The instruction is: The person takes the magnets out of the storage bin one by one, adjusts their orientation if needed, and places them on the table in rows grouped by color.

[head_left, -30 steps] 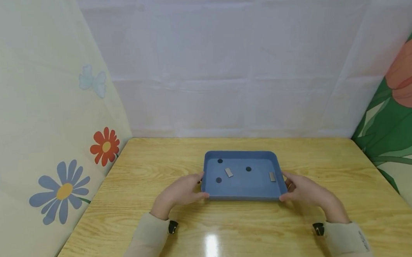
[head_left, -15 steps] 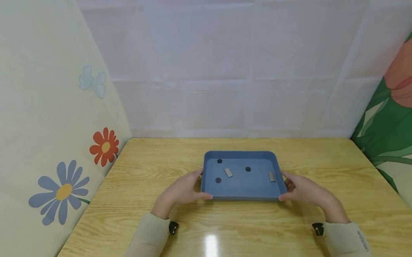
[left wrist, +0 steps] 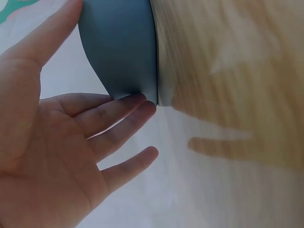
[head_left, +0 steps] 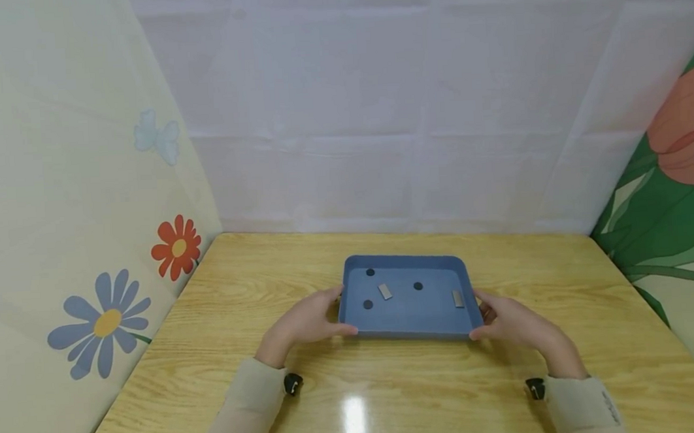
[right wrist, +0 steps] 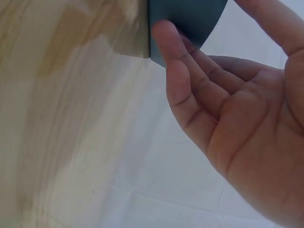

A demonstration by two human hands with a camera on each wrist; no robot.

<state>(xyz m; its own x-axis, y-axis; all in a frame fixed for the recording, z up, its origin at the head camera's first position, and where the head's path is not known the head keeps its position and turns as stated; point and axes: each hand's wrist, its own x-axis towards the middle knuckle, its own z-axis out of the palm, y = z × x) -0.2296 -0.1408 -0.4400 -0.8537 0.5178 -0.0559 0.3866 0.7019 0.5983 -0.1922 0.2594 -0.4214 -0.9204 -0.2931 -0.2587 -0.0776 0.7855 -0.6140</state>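
Two hands [head_left: 308,318] [head_left: 510,320] hold the blue tray [head_left: 411,316] at opposite ends.

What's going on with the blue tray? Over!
Left hand, right hand holding opposite ends. Blue tray on table, three dark discs and two pale rectangles inside. Nothing seen blocking it.

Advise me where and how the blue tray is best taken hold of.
Probably the blue tray is best held by its two short end walls, the left hand coming from the left and the right hand from the right, where they touch it. These raised walls face each other, each short enough for one hand.
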